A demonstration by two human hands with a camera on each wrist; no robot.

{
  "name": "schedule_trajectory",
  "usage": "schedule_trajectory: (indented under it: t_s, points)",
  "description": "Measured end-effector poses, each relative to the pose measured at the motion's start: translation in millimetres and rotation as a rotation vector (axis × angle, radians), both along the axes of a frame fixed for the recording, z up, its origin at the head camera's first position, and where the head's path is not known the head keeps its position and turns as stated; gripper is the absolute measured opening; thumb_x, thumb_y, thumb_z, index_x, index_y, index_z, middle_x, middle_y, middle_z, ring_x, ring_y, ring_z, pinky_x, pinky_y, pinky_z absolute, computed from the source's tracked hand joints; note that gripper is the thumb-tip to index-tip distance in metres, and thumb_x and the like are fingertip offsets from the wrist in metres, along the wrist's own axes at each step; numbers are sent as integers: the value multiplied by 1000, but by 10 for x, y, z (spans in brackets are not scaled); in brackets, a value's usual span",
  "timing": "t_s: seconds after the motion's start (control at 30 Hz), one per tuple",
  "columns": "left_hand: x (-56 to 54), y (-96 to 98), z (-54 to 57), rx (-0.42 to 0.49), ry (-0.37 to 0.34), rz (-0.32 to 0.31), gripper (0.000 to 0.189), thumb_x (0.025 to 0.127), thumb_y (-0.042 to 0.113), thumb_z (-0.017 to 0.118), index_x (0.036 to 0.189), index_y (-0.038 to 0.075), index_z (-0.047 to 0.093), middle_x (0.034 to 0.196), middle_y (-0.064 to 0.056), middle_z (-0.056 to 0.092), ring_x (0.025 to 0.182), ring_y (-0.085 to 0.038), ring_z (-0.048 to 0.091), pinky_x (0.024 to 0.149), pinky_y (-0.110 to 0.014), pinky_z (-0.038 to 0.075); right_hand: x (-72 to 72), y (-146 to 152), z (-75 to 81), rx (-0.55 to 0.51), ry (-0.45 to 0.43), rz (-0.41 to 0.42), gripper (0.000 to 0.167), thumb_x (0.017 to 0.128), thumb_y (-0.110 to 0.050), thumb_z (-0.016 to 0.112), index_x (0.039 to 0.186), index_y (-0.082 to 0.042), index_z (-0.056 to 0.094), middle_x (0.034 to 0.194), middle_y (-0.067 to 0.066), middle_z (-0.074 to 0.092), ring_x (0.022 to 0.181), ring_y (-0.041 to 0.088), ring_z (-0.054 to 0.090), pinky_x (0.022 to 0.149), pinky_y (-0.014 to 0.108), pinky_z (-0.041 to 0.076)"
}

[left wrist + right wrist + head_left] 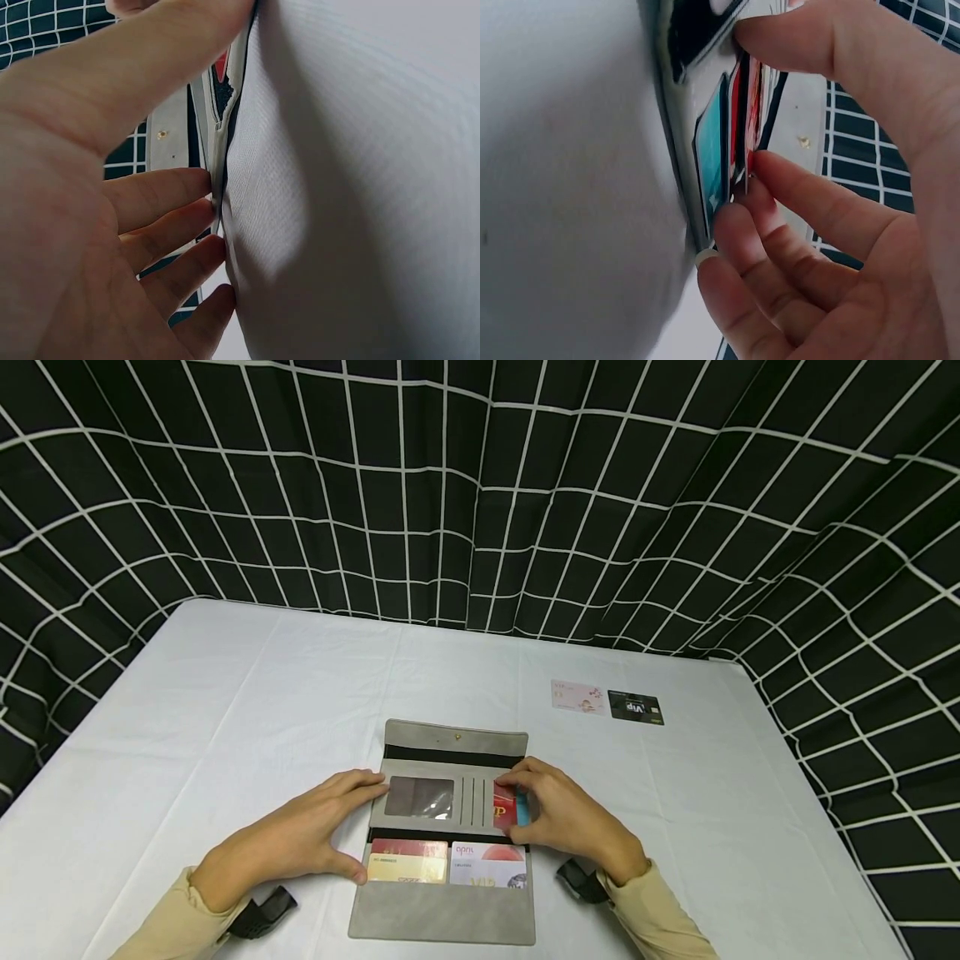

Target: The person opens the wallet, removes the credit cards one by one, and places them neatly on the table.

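Observation:
A grey wallet [442, 914] lies unfolded on the white table. My left hand [300, 835] rests along its left edge, fingers near the middle panel and thumb lower down; the left wrist view shows the fingertips [199, 180] touching that edge. At the right side of the middle panel, my right hand [562, 810] grips a red card [505, 806] between thumb and fingers, beside the card slots. A blue card [712, 150] shows behind it. Lower pockets hold a yellow card [408, 868] and a white card marked april [480, 853], among others.
Toward the back right of the table lie a pink card [577, 697] and a black card [635, 707], side by side. Black curtains [420, 485] with a white grid hang behind the table [225, 693] and along its sides.

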State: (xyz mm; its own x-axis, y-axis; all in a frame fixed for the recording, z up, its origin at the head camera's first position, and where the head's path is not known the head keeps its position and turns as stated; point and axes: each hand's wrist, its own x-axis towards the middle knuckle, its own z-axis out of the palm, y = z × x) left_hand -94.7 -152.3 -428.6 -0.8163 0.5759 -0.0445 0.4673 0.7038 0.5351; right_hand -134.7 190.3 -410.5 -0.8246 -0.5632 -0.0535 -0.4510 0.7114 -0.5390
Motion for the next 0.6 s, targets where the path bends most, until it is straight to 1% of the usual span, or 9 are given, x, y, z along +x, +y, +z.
schedule_trajectory:
  t_s: [0.1,0.37,0.47,0.6]
  points:
    - [0,-2,-4,1,-3,0,108,63,62,80,147,4,45,150,-9,44,138,-30,45,110,-53,42,-11,28,4,8,-1,4,52,70,-21,81,120,-8,69,107,-6,60,94,9,55,85,24,50]
    - [-6,4,-10,4,-13,-6,108,63,62,80,147,4,45,150,-8,43,138,-30,45,111,-52,42,-68,133,-3,-3,5,44,48,69,-19,81,115,-9,69,105,-6,61,94,10,56,88,27,51]
    - [-8,4,-7,5,-14,-7,107,63,62,80,147,4,46,150,-8,43,138,-29,45,110,-52,42,-90,173,-7,-5,-4,56,48,69,-18,81,115,-9,68,105,-6,62,94,10,56,87,27,51]
    - [-10,7,-6,4,-12,-9,107,63,62,79,147,4,45,150,-7,43,138,-28,45,110,-52,42,-106,213,0,-5,-40,52,49,69,-17,82,115,-8,67,107,-5,62,94,11,56,86,27,51]
